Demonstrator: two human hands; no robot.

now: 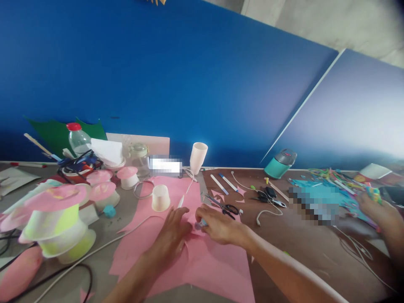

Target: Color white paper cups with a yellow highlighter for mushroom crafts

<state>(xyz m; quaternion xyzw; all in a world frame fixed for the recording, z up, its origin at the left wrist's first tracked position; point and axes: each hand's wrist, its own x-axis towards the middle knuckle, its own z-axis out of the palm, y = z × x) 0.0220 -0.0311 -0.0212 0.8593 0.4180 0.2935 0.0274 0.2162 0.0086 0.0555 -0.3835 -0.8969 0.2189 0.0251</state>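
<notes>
My left hand (173, 227) lies on a large sheet of pink paper (217, 265), its fingers stretched out over the sheet and holding it down. My right hand (217, 225) is beside it, with bent fingers closed around a small pale-blue thing (203, 223) whose kind is mostly hidden. Between the hands a small bit of pink paper seems to lie on the sheet. Just beyond the left hand stands an upside-down white paper cup (160, 198). Black-handled scissors (232, 209) rest to the right of my right hand.
Pink-topped cups (102, 191) and taped cup stacks (59, 225) crowd the left. A white cable (104, 242) crosses there. Markers (219, 184), pliers (268, 198) and a teal bottle (279, 164) are right of centre. Another person's hand (375, 206) is at far right.
</notes>
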